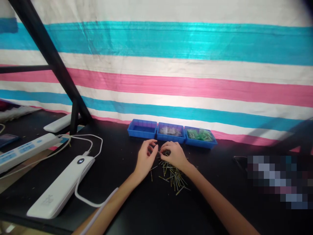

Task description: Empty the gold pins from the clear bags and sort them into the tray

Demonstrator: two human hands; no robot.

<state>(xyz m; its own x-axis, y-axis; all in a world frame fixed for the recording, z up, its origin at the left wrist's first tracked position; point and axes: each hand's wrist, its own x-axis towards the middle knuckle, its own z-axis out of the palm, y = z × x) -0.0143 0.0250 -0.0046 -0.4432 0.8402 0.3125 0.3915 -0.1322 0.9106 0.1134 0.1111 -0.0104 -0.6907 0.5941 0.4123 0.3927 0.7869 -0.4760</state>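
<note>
Both my hands rest on a black table, close together above a scattered pile of thin brass-coloured pins (174, 176). My left hand (145, 158) has its fingers curled with thumb and forefinger pinched near one pin. My right hand (175, 155) is curled over the top of the pile, fingertips meeting the left hand's; what it pinches is too small to name. Just behind the hands stand three small blue trays: the left tray (142, 129) looks bare, the middle tray (170, 132) holds clear pieces, the right tray (200, 136) holds green parts.
A white power bank (61, 187) with a white cable (83, 192) lies at the left. A white power strip (24, 150) sits further left. A black slanted frame post (56, 65) rises at the back left. A striped tarp (186, 78) hangs behind the table.
</note>
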